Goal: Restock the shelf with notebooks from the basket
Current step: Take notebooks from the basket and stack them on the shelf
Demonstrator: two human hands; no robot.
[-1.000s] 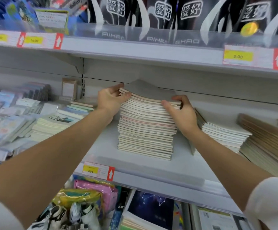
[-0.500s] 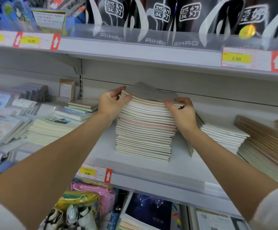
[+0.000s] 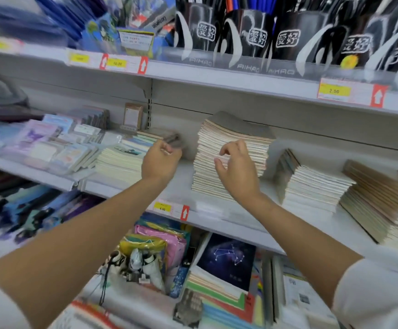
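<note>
A tall stack of notebooks [image 3: 238,125] with a grey top cover stands on the middle white shelf [image 3: 183,184]. My left hand [image 3: 161,160] hovers just left of the stack with fingers loosely curled, holding nothing. In front of the stack's near face is my right hand [image 3: 237,167], fingers relaxed and slightly spread, off the notebooks. No basket is in view.
A lower white-edged stack [image 3: 312,184] and a leaning brown-covered stack [image 3: 378,198] sit to the right. Another pile of notebooks [image 3: 119,160] and sticker packs lie to the left. Black pen holders [image 3: 252,36] line the shelf above. Below are a dark star-print notebook [image 3: 226,257] and pouches.
Both hands have let go of the stack's top edges and drawn back toward me. The view has shifted and the stack stays in place.
</note>
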